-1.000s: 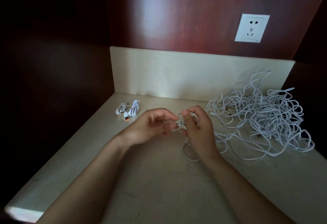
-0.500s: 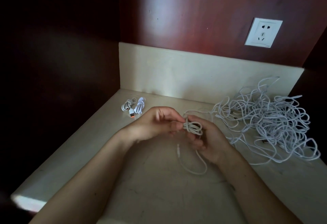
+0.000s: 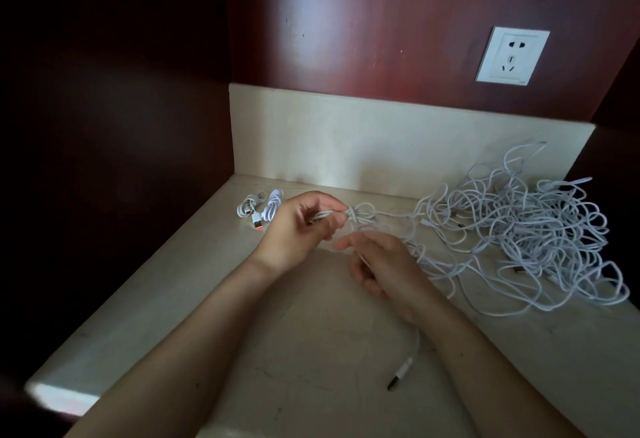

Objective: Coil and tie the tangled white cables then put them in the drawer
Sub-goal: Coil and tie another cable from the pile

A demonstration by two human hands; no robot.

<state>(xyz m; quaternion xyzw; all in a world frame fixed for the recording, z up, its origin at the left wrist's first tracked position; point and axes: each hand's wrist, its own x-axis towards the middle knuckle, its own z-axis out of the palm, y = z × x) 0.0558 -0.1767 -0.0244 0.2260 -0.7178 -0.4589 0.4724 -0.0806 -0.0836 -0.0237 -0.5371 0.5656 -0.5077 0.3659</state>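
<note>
The fingers of the left hand (image 3: 301, 229) were curled and pinched one end of a small coil (image 3: 360, 217) of white cable. The coil stuck out to the right of the fingertips, a little above the counter (image 3: 311, 351). The fingers of the right hand (image 3: 384, 264) were bent round a thin strand (image 3: 418, 340), just below the coil. This strand came out under the right wrist and ended in one loose plug (image 3: 401, 373) lying on the counter. Both forearms came in from the lower edge and met near the middle.

I counted one coil in the hands and two tied bundles (image 3: 259, 209) near the back left corner, beside the left hand. One big tangled pile (image 3: 519, 229) lay at the right, and one wall socket (image 3: 512, 56) was above it.
</note>
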